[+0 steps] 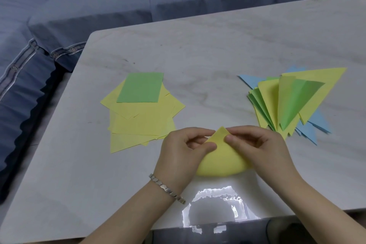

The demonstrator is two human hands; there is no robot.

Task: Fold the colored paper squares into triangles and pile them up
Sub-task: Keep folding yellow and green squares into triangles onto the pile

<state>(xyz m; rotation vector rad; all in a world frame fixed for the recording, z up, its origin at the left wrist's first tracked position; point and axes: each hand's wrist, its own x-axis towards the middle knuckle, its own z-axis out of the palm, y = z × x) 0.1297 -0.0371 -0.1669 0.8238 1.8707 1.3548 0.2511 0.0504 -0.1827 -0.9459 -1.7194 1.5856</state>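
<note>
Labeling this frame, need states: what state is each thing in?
Yellow sheet, bent over, corners together, crease not pressed flat.
Left hand, pinches the sheet's top corner.
Right hand, pinches the same corner.
Stack of squares, unfolded, flat, fanned out.
Green square, unfolded, on top of the stack.
Pile of triangles, folded, loosely fanned.

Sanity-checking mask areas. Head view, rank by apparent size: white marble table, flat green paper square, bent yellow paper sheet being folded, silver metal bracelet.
1. white marble table
2-3. flat green paper square and bent yellow paper sheet look alike; the sheet is nearer and partly hidden, so unranked
4. silver metal bracelet
</note>
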